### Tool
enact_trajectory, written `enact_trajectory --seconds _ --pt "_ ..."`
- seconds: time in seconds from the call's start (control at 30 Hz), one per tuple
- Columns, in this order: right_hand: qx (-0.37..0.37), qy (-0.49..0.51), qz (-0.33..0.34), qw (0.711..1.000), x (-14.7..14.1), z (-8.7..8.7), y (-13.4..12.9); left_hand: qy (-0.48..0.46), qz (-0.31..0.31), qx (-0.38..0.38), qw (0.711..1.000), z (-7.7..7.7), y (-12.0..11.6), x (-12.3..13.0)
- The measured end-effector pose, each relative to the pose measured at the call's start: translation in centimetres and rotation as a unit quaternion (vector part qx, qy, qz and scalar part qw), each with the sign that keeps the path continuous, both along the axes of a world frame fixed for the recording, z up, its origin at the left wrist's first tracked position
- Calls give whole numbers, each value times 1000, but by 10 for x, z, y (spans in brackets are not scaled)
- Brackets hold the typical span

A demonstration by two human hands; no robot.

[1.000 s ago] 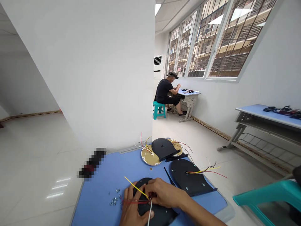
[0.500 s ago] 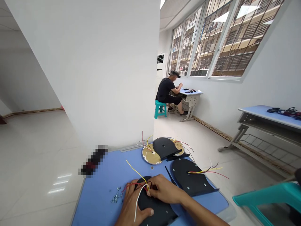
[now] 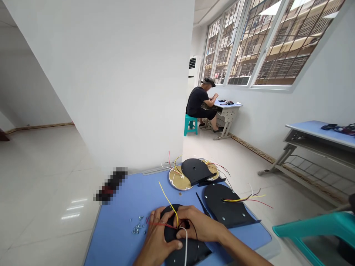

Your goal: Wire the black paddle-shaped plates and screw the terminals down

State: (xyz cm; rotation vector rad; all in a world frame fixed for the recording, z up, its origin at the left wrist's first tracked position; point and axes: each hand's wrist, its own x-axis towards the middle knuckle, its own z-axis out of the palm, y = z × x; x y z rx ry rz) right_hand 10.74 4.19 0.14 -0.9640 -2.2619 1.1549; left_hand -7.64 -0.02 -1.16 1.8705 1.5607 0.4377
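A round black plate with a flared straight end lies in front of me on the blue desk. Yellow, red, white and black wires come up through its middle. My left hand grips the plate's left side, its thumb resting on top. At the centre, where the wires emerge, my right hand pinches them; the exact fingertip contact is partly hidden. Small metal screws lie loose beside my left hand. Another black plate, with wires from its centre, sits to the right.
Behind these, a black plate overlaps tan discs with wires. A thin black tool lies between the plates. A blurred dark object is at the desk's left edge. A teal stool stands right; a person sits at a far desk.
The white and black wires have swung right and now hang down over the plate. My right fingers have shifted slightly at the hole. The camera view has tilted a little.
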Motion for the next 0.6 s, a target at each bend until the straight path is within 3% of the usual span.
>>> enact_trajectory --seconds 0.33,0.6 --pt "20 38 -49 998 -2 -5 -2 20 -7 -8 1000 -3 3 -4" --pt "18 78 -48 996 -1 -9 -5 32 -22 -5 999 -5 2 0"
